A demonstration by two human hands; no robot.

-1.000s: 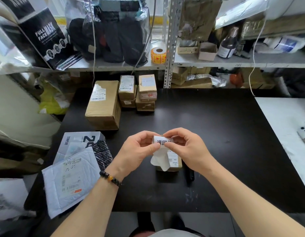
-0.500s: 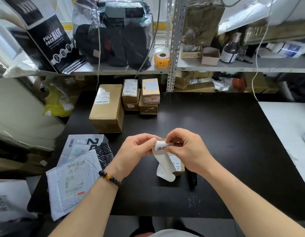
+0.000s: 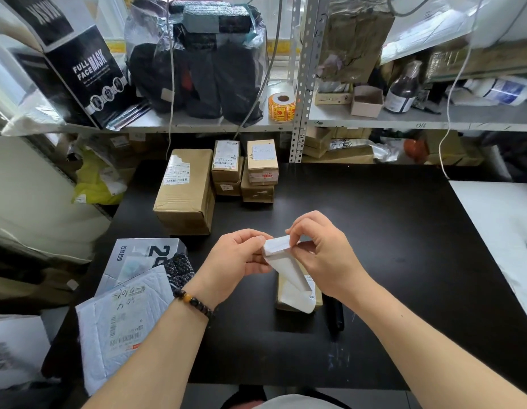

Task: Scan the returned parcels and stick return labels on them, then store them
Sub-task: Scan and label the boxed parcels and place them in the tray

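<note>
A white return label [image 3: 277,244] is held above the black desk [image 3: 404,231], pinched at its left edge by the left hand [image 3: 235,258] and at its right by the fingers of the right hand [image 3: 324,255]. Its glossy backing strip [image 3: 291,276] curls down toward 1 small brown parcel [image 3: 317,295] lying flat just below. Further back, 1 long carton [image 3: 185,199] lies beside 2 short stacks of small boxes [image 3: 244,172], their shipping labels facing up. At the desk's left edge, a white padded mailer [image 3: 120,323] overlaps a grey box [image 3: 138,255].
</note>
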